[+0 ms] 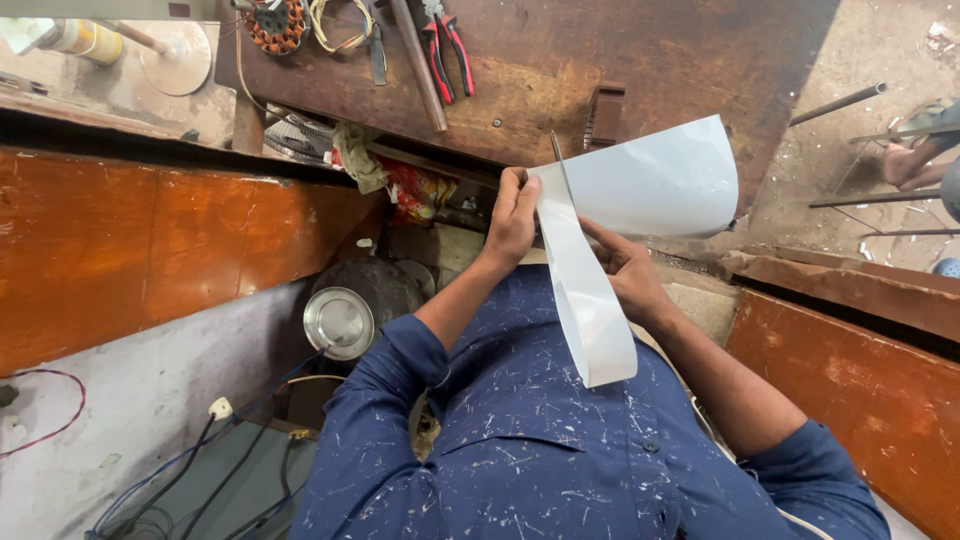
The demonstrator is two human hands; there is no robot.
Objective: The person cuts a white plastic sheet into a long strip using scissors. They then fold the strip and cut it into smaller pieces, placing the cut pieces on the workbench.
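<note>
— White, glossy sheet of thin flexible material (640, 190), held up over the dark brown wooden workbench (560, 60), long strip curling down toward the chest.

— Left hand (512, 222)?

— Clenched on the sheet's left edge, thin metal blade (556, 150) poking up just above.

— Right hand (630, 275)?

— Pinching the strip from below, fingers closed on it.

— Beyond?

— Red-handled pliers (447, 45) on the bench, copper-wound motor stator (274, 25) far left, round steel lid (338, 322) lower down.

Smooth white sheet over worn wood

My sheet (640, 190) looks like thin, glossy white paper or film; the workbench (560, 60) is scuffed, stained brown wood, the pliers (445, 45) have red plastic grips, my shirt (540, 440) is paint-flecked blue cloth.
</note>
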